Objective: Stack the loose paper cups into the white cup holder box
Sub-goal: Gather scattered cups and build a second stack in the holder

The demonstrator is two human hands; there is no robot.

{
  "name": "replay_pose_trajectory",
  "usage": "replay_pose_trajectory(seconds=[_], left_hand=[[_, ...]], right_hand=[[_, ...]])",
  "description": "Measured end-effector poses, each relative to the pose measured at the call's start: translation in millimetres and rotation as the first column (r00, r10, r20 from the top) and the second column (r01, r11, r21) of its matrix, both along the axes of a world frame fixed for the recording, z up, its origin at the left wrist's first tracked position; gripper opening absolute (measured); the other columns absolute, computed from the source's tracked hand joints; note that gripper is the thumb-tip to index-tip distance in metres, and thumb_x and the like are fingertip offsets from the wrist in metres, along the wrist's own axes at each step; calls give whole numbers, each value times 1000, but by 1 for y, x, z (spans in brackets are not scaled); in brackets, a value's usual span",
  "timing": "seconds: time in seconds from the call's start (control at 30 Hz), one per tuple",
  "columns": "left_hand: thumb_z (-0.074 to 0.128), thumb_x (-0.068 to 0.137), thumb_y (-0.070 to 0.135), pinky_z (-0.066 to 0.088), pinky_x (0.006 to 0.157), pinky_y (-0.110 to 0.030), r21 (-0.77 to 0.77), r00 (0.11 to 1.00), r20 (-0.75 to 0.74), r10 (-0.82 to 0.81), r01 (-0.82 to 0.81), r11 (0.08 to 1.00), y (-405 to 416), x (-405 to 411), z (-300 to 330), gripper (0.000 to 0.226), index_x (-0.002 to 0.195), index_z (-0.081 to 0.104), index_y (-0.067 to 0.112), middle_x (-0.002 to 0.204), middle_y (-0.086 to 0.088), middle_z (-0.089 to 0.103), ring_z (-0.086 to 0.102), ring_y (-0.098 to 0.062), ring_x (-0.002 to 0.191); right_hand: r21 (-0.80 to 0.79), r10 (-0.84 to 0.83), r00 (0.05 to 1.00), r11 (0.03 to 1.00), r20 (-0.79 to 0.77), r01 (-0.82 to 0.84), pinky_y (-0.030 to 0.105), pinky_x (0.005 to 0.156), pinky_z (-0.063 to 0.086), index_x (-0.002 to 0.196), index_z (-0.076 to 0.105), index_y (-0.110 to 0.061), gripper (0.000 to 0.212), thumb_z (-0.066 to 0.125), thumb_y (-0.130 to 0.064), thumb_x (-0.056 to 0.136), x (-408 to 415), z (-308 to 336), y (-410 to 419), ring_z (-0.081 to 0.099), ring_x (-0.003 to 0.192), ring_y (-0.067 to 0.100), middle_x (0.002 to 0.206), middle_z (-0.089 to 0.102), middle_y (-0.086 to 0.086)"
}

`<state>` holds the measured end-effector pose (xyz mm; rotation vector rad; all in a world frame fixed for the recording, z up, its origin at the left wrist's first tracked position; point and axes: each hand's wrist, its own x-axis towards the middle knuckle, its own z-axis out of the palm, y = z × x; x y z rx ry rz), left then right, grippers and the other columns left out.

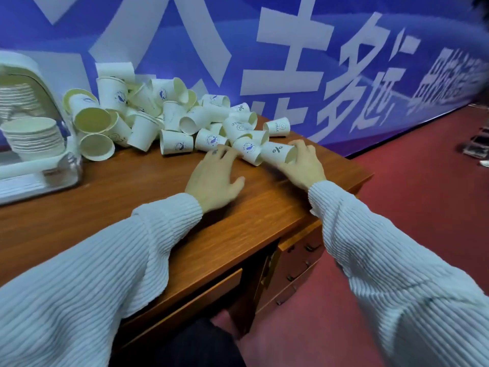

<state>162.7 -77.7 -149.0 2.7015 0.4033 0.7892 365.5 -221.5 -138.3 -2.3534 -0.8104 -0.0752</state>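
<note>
Even indoor light, soft focus, wide-angle bending

A faint sheen is seen on the desk (137,197); soft shadows are cast beneath the sleeves (92,260). Edges are curved and smeared, and the banner (291,62) lettering is blurred.

Head camera looks down (close) at desk (148,197).

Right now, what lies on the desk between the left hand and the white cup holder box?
In the head view, only bare wooden desk separates the left hand from the white cup holder box; the loose cups lie farther back.
</note>
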Motion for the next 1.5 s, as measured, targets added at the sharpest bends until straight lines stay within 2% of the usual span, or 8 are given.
replay_pose_trajectory(seconds=[0.23, 0.43, 0.63, 0.8, 1.1, 1.27, 1.4, 1.5], left_hand=[[61, 77, 66, 40, 108, -49, 204, 995, -93, 39, -20, 979, 2, 5, -6, 96, 156, 26, 26, 142, -8, 55, 51, -32, 133], [69, 83, 56, 44, 103, -47, 17, 985, -107, 136, -135, 991, 23, -24, -13, 79, 150, 43, 22, 138, -5, 54, 54, -27, 124], [69, 81, 61, 46, 103, -49, -74, 977, -71, 199, -204, 976, 52, -52, -18, 81, 149, 42, 25, 136, -2, 54, 54, -24, 124], [68, 79, 63, 47, 100, -45, -134, 972, -37, 233, -236, 963, 65, -63, -19, 78, 145, 45, 27, 132, 0, 55, 53, -21, 122], [72, 85, 54, 46, 92, -39, -338, 950, 89, 299, -253, 906, 63, -70, -9, 68, 141, 48, 22, 128, 2, 53, 55, -21, 118], [72, 89, 54, 42, 95, -33, -404, 932, 178, 317, -225, 887, 68, -88, -2, 76, 150, 40, 21, 142, 1, 53, 53, -19, 129], [68, 83, 67, 47, 109, -48, -461, 896, 224, 383, -249, 852, 80, -116, 4, 94, 158, 23, 33, 151, 2, 52, 56, -21, 132], [70, 85, 60, 45, 110, -46, -431, 867, 253, 429, -297, 852, 90, -142, 9, 91, 158, 27, 27, 152, 2, 49, 53, -19, 133]], right_hand=[[37, 551, 727, 807, -411, -590, 26, 87, 53, 129, 56, -30, 37, 66, -45, 97, -57, 29, 9, 66, 98, 6, 114, 67, -7], [133, 181, 972, 978, -151, -161, 41, 108, 47, 143, 54, -22, 56, 63, -48, 95, -35, 18, 61, 59, 124, 19, 141, 60, 0], [-93, 85, 991, 991, -103, -95, 43, 98, 50, 161, 17, -16, 87, 67, -43, 95, -20, 2, 95, 58, 126, 31, 154, 47, 10], [-155, 79, 997, 985, -21, -81, 45, 94, 54, 151, 39, -23, 88, 67, -62, 77, -15, -1, 97, 62, 116, 28, 161, 38, 5], [179, 403, 832, 915, -380, -362, 22, 66, 46, 94, 63, -17, 6, 63, -23, 93, -46, 14, 86, 59, 83, 15, 96, 62, 1], [341, 537, 696, 842, -476, -417, 19, 70, 54, 136, 51, -15, 48, 69, -11, 91, -73, 20, 99, 69, 78, 4, 109, 65, 6], [393, 625, 672, 777, -397, -491, 40, 103, 53, 147, 36, -33, 77, 75, -17, 83, -107, 25, 125, 67, 108, 20, 117, 66, 11], [419, 675, 668, 729, -313, -541, 38, 96, 56, 151, 31, -35, 84, 73, -8, 85, -140, 33, 148, 62, 101, 19, 115, 60, 11]])
